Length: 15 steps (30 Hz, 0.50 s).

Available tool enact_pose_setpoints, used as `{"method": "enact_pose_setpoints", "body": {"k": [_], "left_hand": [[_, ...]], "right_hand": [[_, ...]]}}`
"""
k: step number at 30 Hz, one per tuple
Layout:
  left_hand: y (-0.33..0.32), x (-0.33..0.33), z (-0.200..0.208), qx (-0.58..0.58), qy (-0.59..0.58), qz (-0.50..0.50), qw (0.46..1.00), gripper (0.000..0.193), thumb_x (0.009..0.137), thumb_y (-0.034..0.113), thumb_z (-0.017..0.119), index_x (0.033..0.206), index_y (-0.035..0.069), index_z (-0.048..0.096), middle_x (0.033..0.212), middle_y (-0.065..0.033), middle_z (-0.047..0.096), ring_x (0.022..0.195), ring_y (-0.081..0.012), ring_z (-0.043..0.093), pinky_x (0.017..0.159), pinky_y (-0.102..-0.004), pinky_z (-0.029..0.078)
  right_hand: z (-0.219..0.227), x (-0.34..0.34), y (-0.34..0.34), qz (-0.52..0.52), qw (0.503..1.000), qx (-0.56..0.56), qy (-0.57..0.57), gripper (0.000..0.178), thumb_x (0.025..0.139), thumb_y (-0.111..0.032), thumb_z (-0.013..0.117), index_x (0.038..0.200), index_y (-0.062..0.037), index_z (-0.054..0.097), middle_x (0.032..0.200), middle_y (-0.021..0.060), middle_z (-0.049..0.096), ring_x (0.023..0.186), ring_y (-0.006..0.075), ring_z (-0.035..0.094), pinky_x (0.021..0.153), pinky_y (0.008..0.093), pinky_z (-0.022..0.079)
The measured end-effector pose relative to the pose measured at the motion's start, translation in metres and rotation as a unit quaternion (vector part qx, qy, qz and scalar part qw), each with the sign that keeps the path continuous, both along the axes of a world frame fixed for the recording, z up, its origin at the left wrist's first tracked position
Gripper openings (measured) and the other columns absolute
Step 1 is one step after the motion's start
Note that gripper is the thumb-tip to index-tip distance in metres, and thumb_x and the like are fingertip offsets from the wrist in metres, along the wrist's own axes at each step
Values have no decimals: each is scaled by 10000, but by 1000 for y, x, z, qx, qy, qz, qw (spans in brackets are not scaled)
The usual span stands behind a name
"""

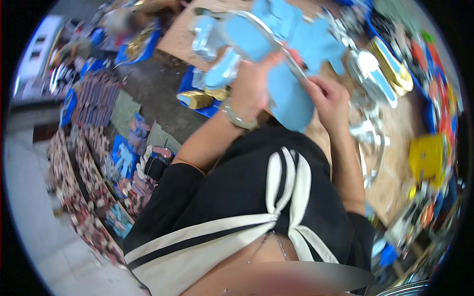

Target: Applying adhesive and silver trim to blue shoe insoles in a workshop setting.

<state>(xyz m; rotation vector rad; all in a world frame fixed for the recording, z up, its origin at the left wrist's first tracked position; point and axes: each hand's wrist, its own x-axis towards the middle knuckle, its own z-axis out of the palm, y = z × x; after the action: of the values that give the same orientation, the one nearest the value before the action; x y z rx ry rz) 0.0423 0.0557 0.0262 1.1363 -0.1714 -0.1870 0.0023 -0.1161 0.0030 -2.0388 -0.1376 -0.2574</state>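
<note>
Both my hands are raised at the table's near edge, around a light blue shoe insole [291,98] with a silver strip [261,24] along its edge. My left hand [252,86] grips its left side with the thumb lying over the blue face; some of its fingers are hidden. The thumb and fingers of my right hand [328,101] pinch the silver edge on the other side. A second blue sole-shaped face [247,37] shows just beyond; blur hides whether it is joined to the held one. Behind it lies a loose pile of light blue pieces [301,34].
Stacked silver and gold blue-topped soles [380,69] lie on the wooden table [390,182] at right. A blue crate [202,106] with gold-edged pieces stands left of my hands. A yellow box-like thing [428,159] sits far right. Rows of shoe parts [94,172] cover the left floor.
</note>
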Motion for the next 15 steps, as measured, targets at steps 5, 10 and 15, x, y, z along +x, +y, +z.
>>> {"method": "enact_pose_setpoints", "body": {"k": [5, 10, 15], "left_hand": [[13, 0, 2, 74, -66, 3, 995, 241, 832, 115, 651, 1061, 45, 625, 955, -41, 660, 856, -108, 625, 777, -284, 499], [13, 1, 12, -72, -61, 68, 993, 198, 846, 12, 620, 1039, -16, 584, 947, -91, 657, 813, -157, 645, 712, -316, 532], [28, 6, 11, -21, -90, -89, 992, 355, 855, 101, 643, 1184, 24, 537, 1071, -78, 619, 1012, -169, 587, 889, -322, 471]], "right_hand": [[-4, 21, 16, 4, 991, 102, 87, 261, 881, -196, 598, 815, 50, 656, 637, -24, 525, 630, 45, 445, 525, 229, 356], [-14, 18, 24, 32, 974, 203, 96, 222, 860, -147, 647, 948, 55, 671, 752, -9, 611, 688, 50, 509, 615, 202, 405], [-27, 18, 17, 40, 935, 321, 145, 222, 820, -79, 669, 998, 53, 664, 829, 24, 650, 723, 59, 546, 650, 183, 418]]}}
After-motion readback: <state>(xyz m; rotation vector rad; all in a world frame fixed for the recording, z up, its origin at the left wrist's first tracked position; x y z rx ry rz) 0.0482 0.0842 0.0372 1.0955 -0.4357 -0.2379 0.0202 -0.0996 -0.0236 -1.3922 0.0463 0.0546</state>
